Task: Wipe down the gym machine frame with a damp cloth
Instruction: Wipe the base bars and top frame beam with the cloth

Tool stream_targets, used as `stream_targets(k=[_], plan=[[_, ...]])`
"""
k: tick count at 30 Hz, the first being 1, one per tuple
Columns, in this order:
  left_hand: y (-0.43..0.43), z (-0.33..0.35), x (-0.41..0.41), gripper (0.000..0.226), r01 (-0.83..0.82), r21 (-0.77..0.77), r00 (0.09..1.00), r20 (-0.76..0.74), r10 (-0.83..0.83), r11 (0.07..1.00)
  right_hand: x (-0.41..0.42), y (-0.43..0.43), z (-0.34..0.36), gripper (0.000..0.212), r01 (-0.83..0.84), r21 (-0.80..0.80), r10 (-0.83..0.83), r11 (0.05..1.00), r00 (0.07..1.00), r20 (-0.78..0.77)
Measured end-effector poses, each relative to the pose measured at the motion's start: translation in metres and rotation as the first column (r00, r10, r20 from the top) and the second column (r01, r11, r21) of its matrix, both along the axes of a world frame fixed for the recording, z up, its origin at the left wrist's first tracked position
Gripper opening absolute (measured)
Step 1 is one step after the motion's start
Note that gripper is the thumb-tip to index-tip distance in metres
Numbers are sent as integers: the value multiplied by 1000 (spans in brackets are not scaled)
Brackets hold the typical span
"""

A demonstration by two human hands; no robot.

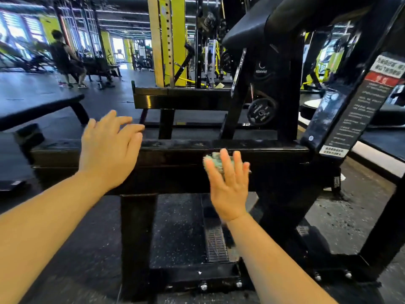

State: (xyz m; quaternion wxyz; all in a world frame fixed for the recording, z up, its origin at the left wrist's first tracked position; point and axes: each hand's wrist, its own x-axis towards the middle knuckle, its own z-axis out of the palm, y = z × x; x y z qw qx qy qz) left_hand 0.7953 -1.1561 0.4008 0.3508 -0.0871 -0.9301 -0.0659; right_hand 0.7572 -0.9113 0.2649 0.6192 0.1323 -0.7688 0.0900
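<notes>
Cloth [213,160], green and crumpled, is pressed against the front face of the frame's horizontal beam [175,154] by the right hand [228,185]. Fingers are kept straight and spread, not curled round it. Only the cloth's upper left part is seen past the fingertips.

Left hand [109,148] is held flat with fingers extended and slightly apart, nothing gripped. It is seen over the beam's left part and is motion-blurred; contact with the beam cannot be told. The two hands are well apart.

Grey smears are seen on the beam's top face.

Writing:
- Label [359,110] is stuck on the slanted upright [324,119] at right: red band at top, white text lines on black below, too blurred to be read
- Plate [262,113] is racked behind the beam; "HAMMER" is made out on it, the rest is illegible
- The same word seems to be printed upside down on the black part above the plate

Background: yellow post [166,40] behind the machine, black bench [39,108] at left, a person [65,60] seated far left
</notes>
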Motion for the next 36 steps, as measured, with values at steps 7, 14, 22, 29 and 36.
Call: stream_targets(k=[7, 14, 22, 29, 36], plan=[[-113, -49, 43, 51, -232, 341, 943, -150, 296, 911, 9, -84, 4, 47, -64, -145, 80, 987, 991, 106], [-154, -68, 43, 51, -79, 805, 996, 40, 79, 587, 20, -276, 11, 56, -297, 506, 245, 810, 955, 168], [-148, -85, 30, 31, -7, 898, 992, 60, -107, 441, 13, -149, 4, 64, -43, 426, 7, 904, 996, 84], [-149, -79, 37, 30, 126, 957, 962, -53, -268, 261, 23, -254, 25, 57, -165, 287, 123, 944, 980, 158], [-153, -100, 39, 47, 97, 990, 984, -79, -157, 105, 10, -268, 34, 65, -218, 471, 192, 855, 976, 103]])
